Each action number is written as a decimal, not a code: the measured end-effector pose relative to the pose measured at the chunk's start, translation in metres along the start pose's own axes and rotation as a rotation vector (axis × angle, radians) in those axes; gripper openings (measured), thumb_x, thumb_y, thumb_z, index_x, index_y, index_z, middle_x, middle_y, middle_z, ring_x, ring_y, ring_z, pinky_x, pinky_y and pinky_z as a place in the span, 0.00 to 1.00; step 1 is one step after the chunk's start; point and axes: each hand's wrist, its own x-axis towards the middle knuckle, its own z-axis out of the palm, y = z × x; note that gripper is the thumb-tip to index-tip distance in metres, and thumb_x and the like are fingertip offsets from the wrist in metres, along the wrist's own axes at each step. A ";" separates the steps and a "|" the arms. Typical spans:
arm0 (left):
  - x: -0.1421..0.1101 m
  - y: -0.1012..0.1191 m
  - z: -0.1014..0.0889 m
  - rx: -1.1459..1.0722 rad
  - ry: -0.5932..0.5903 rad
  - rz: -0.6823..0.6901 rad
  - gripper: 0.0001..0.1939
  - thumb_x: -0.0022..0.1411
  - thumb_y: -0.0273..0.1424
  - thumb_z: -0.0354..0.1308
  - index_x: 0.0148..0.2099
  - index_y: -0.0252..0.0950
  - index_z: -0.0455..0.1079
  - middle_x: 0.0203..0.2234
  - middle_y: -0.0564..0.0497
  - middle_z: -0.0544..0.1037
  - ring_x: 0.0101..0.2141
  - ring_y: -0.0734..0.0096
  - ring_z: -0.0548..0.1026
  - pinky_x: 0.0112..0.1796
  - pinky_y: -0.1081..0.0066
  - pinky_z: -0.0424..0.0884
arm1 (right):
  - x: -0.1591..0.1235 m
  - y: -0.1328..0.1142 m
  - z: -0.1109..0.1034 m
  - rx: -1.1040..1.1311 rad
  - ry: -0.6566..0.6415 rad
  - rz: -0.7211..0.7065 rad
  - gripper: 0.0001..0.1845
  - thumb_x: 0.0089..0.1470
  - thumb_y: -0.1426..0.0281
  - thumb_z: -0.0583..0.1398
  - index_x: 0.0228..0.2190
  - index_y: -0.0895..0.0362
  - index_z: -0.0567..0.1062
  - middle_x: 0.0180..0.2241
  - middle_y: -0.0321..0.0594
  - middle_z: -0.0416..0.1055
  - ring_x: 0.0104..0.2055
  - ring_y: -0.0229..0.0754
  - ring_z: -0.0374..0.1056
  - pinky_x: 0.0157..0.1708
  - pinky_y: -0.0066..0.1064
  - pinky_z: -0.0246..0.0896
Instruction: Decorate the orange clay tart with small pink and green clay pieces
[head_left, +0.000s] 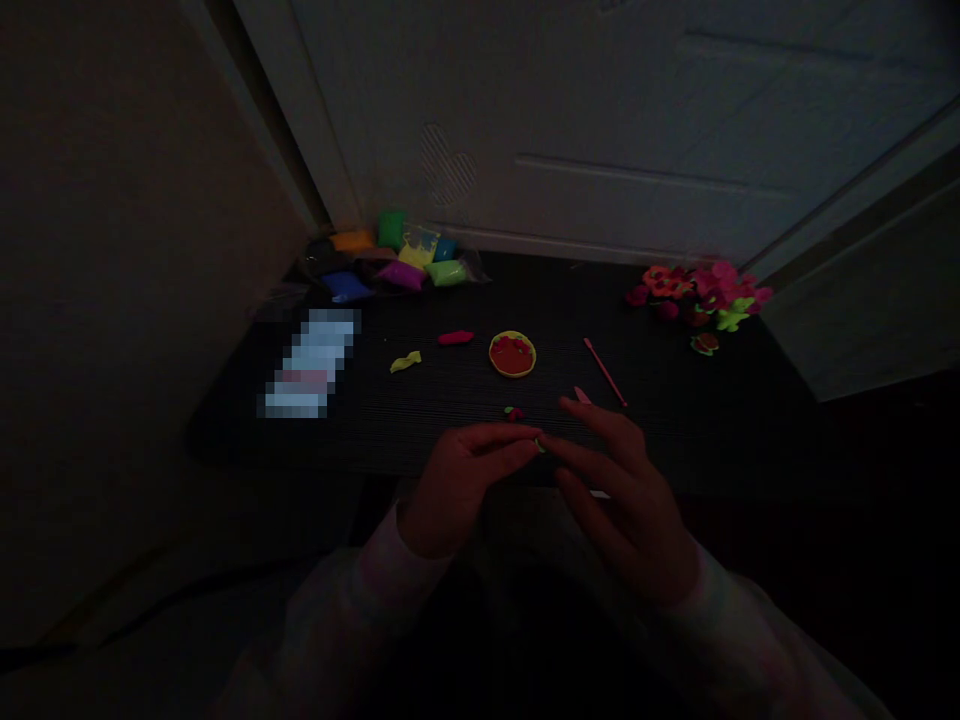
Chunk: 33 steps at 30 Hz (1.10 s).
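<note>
My left hand (465,485) and my right hand (630,490) meet at their fingertips over the near edge of a dark table (450,400). Between the fingertips sits a tiny green bit of clay (539,444), pinched by the left thumb and finger; the right fingers touch it, the others are spread. Just beyond lies a small red and green clay piece (514,412). Farther back rest a round red disc with a yellow rim (512,354), a red clay roll (455,338) and a yellow-green scrap (406,361).
A pink stick tool (604,371) lies right of the disc. Several coloured clay bags (390,260) are heaped at the back left. Clay flowers (697,292) sit at the back right. A blurred card (311,362) lies at the left. A white door stands behind.
</note>
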 end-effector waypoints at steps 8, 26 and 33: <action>-0.007 0.007 0.014 -0.457 0.057 -0.100 0.04 0.40 0.26 0.65 0.25 0.35 0.75 0.21 0.54 0.77 0.25 0.78 0.72 0.30 0.77 0.66 | 0.000 -0.007 -0.002 0.182 0.055 0.092 0.19 0.51 0.75 0.53 0.46 0.54 0.65 0.51 0.46 0.60 0.54 0.45 0.55 0.50 0.43 0.54; -0.021 0.008 0.013 -0.181 0.052 -0.001 0.05 0.47 0.25 0.62 0.27 0.41 0.74 0.23 0.61 0.77 0.26 0.85 0.71 0.28 0.86 0.64 | 0.007 -0.023 0.006 0.430 0.138 0.380 0.02 0.48 0.72 0.57 0.27 0.54 0.71 0.35 0.36 0.70 0.38 0.36 0.66 0.38 0.30 0.61; -0.022 0.010 0.014 -0.186 0.106 -0.047 0.02 0.47 0.28 0.62 0.26 0.40 0.74 0.21 0.61 0.76 0.25 0.84 0.71 0.28 0.83 0.64 | 0.002 -0.020 0.005 0.415 0.142 0.364 0.04 0.49 0.72 0.57 0.30 0.53 0.70 0.36 0.36 0.69 0.39 0.36 0.66 0.39 0.29 0.61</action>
